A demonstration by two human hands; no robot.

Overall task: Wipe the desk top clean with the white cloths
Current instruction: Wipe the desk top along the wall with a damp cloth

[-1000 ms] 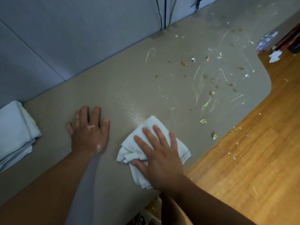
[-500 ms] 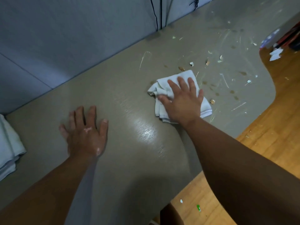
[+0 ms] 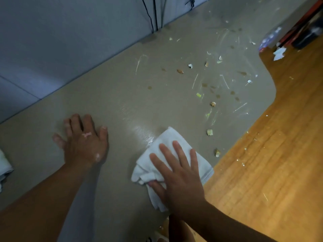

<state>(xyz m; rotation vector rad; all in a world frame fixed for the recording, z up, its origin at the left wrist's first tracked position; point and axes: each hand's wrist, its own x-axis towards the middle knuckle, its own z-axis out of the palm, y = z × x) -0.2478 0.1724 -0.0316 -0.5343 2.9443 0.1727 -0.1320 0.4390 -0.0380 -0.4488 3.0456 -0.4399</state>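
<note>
A crumpled white cloth [image 3: 167, 142] lies on the grey-beige desk top [image 3: 113, 95] near its front edge. My right hand [image 3: 180, 173] presses flat on the cloth, fingers straight and spread, thumb at the cloth's near fold. My left hand [image 3: 83, 142] rests flat on the bare desk to the left of the cloth, fingers spread. Crumbs, scraps and smears [image 3: 211, 103] litter the desk beyond and to the right of the cloth. A second white cloth [image 3: 4, 165] shows only as a corner at the left edge.
A grey partition wall [image 3: 70, 41] runs along the desk's back, with dark cables [image 3: 153, 14] hanging down it. The wooden floor [image 3: 271, 163] lies past the desk's curved front edge, speckled with bits. Red and black objects [image 3: 305, 32] sit at the top right.
My right hand has pulled the cloth back from the middle of the littered patch to the near front edge. My left hand has stayed flat in place.
</note>
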